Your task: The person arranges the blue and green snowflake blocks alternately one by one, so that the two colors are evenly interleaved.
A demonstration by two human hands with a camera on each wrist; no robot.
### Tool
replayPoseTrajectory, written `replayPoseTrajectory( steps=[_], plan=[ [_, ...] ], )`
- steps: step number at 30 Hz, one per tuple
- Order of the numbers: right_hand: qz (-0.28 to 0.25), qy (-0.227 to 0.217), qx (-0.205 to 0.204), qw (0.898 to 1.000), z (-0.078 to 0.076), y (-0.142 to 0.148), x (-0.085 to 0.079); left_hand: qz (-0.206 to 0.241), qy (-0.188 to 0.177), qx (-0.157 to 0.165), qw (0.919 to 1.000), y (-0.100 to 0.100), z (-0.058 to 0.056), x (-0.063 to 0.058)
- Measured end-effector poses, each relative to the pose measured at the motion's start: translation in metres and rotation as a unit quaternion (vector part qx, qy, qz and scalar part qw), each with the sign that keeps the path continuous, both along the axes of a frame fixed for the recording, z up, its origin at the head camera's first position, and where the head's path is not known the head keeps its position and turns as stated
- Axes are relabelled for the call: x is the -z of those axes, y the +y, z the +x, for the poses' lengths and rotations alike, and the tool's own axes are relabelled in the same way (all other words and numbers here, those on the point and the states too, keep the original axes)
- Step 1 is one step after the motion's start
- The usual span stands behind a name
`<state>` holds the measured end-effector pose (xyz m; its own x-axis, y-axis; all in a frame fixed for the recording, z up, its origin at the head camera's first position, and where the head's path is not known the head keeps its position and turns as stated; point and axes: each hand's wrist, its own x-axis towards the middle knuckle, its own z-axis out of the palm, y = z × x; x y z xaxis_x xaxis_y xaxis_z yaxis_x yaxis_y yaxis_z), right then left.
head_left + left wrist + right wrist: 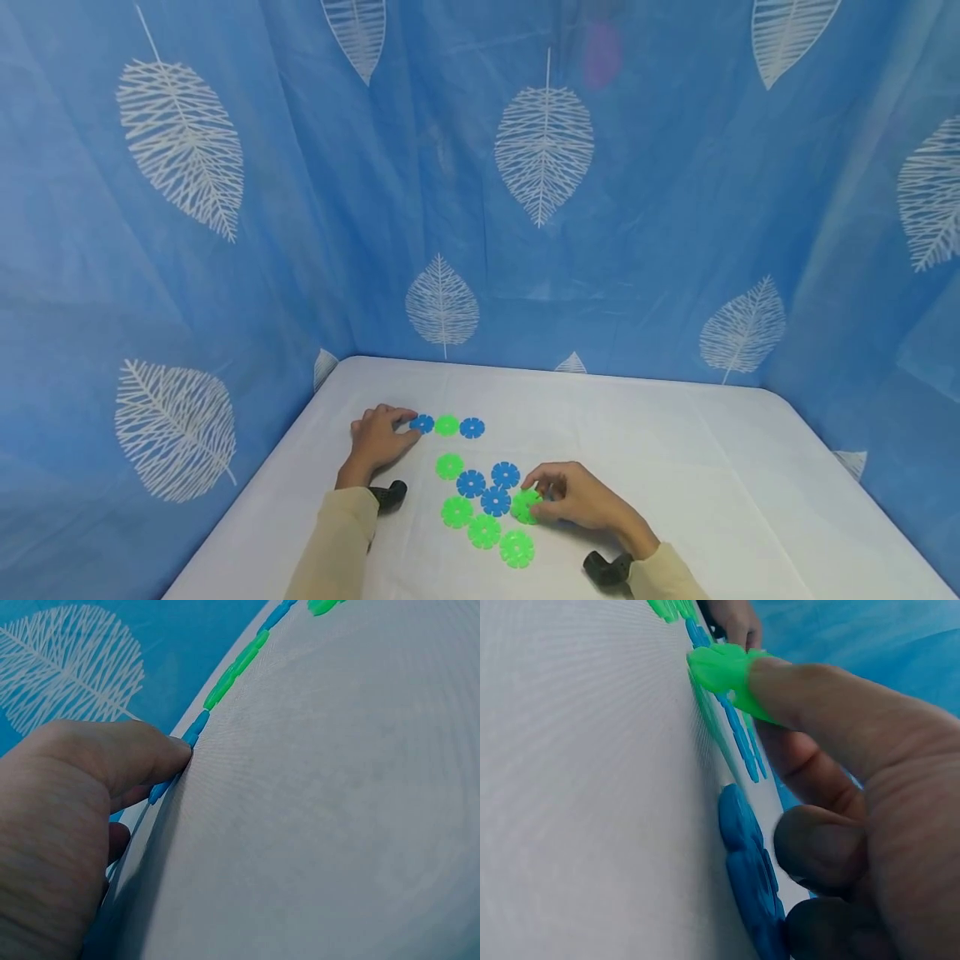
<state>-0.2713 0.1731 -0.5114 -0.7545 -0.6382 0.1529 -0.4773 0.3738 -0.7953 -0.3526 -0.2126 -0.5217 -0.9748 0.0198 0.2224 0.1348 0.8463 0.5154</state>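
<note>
At the far left of the table, my left hand [378, 437] has thumb and index finger at the edge of a blue notched plastic disc [422, 424], pinching it flat against the cloth. That disc starts a row, with a green disc [447, 426] beside it and another blue disc [472, 428] at its right end. My right hand [581, 497] pinches a green notched disc [526, 506], which the right wrist view shows tilted and lifted off the cloth. Under the right hand's curled fingers lies a blue disc [751, 870], mostly hidden in the head view.
Several loose discs lie between the hands, among them blue discs [471, 483] and green discs [483, 531]. A white cloth [675, 467] covers the table. Blue curtains with white leaf prints [637, 250] stand close behind and at both sides.
</note>
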Motion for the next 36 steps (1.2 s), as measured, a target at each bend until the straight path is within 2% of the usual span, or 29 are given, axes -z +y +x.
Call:
replayPoseTrajectory(
  steps=[5, 11, 14, 17, 19, 22, 25, 32, 36],
  plan=[
    [-0.034, -0.003, 0.028, 0.999, 0.0, -0.001, 0.001, 0.004, -0.002, -0.004, 1.0, -0.002, 0.001, 0.003],
    [-0.096, -0.001, 0.092, 0.991, -0.003, -0.004, -0.003, 0.01, 0.001, -0.003, 0.9999, -0.002, 0.003, -0.003],
    [-0.127, 0.011, 0.151, 0.98, -0.006, -0.01, -0.01, 0.001, -0.002, -0.005, 1.0, -0.003, 0.003, -0.004],
    [-0.16, 0.025, 0.212, 0.964, -0.011, -0.016, -0.022, 0.006, 0.001, -0.003, 1.0, -0.003, 0.002, -0.007],
    [-0.179, 0.028, 0.234, 0.955, -0.015, -0.019, -0.03, 0.01, 0.004, -0.003, 0.9999, -0.003, 0.001, -0.007],
    [-0.193, 0.023, 0.24, 0.951, -0.022, -0.022, -0.039, 0.015, 0.0, -0.006, 0.9999, -0.002, 0.0, -0.007],
    [-0.199, 0.016, 0.228, 0.953, -0.027, -0.025, -0.043, 0.011, -0.006, -0.01, 0.9999, -0.001, 0.001, -0.006],
    [-0.228, -0.012, 0.238, 0.944, -0.041, -0.035, -0.044, 0.005, 0.012, 0.005, 0.9999, 0.001, 0.001, -0.007],
    [-0.227, -0.025, 0.233, 0.945, -0.051, -0.043, -0.042, 0.001, 0.005, -0.002, 1.0, 0.001, 0.002, -0.004]
  ],
)
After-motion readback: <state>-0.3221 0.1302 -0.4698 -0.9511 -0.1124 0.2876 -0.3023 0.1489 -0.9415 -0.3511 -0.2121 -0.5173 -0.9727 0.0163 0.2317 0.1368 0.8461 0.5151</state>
